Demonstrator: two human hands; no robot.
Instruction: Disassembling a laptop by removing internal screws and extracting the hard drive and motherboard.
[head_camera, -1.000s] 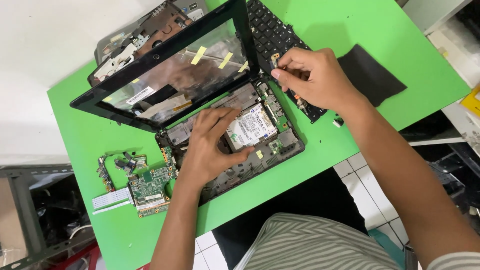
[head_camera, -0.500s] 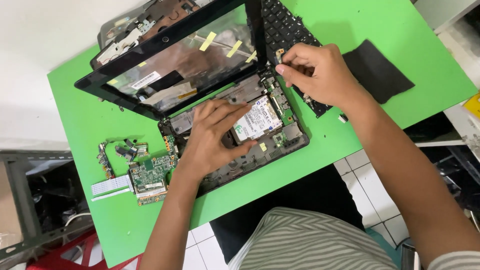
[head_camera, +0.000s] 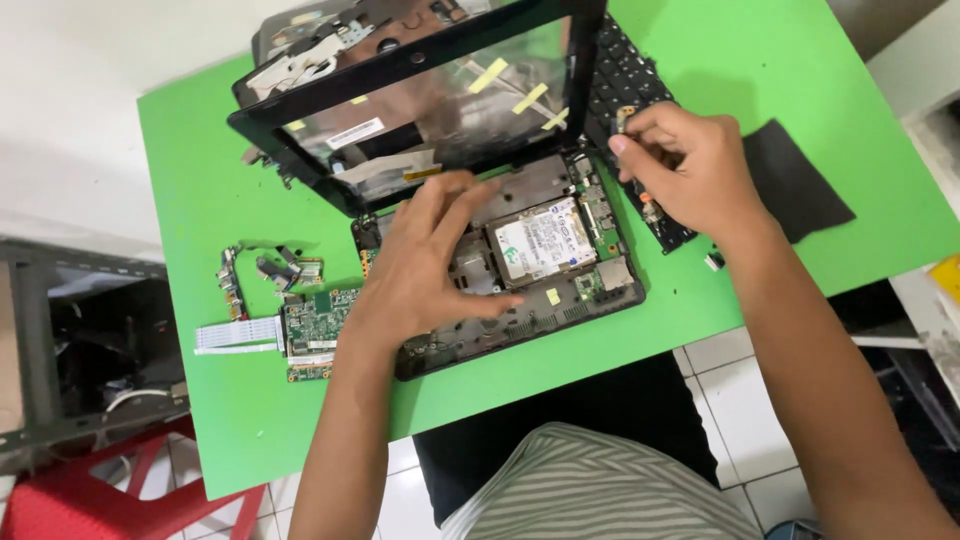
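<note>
- Head view, far left: a loose board (head_camera: 318, 330) with its white ribbon (head_camera: 236, 336) lies on the green table (head_camera: 200, 160), well apart from both hands.
- Left hand (head_camera: 425, 265) rests flat, fingers spread and holding nothing, on the laptop base (head_camera: 520, 310), just left of the drive (head_camera: 543, 243).
- Base looks stiff but fragile; best held by its plastic edges.
- Right hand (head_camera: 690, 170) pinches a small part (head_camera: 622, 120) over the keyboard (head_camera: 625, 75); light, delicate.

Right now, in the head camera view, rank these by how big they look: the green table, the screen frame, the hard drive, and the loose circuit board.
1. green table
2. screen frame
3. hard drive and loose circuit board: look about alike, not ranked.
</note>
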